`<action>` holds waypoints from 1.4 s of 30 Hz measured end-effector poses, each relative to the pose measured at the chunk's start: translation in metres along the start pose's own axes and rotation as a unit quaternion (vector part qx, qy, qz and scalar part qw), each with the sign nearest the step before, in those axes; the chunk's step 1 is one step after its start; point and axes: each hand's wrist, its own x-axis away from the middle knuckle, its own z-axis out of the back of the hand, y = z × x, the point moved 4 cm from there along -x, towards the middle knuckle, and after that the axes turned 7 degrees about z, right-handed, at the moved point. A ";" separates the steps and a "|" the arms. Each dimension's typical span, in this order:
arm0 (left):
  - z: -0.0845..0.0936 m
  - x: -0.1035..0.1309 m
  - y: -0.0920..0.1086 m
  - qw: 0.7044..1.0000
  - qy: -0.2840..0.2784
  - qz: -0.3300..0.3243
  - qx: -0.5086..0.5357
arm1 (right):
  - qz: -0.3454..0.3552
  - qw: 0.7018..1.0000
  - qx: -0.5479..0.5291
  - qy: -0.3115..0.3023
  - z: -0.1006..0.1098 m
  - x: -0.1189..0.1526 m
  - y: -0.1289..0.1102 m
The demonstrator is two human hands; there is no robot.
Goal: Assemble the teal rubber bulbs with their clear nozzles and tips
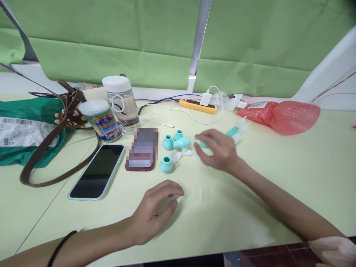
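Note:
My left hand [157, 209] rests low over the table, fingers curved and thumb apart, with nothing between them. My right hand [218, 150] hovers further forward, its thumb and fingers parted and holding nothing that I can see. Just left of it are several small turquoise bulb-shaped pieces with open necks, one upright in front [166, 165] and one lying on its side [182, 142]. White and clear plastic bits [183, 153] lie among them. Another turquoise piece [232, 131] with clear plastic is partly behind my right hand. A blurred clear piece [206, 193] shows between my hands.
On the left are a light-cased phone [97, 172], a red-cased phone [142, 150], a noodle cup [101, 122], a water bottle [122, 102], a brown strap [36, 163] and a green parcel [27, 148]. A yellow power strip [197, 106] and red bubble wrap [280, 115] lie at the back.

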 end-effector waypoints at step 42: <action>-0.026 0.012 0.006 0.897 -0.262 -0.075 -0.348 | 0.013 0.889 -0.317 -0.329 -0.015 0.002 -0.034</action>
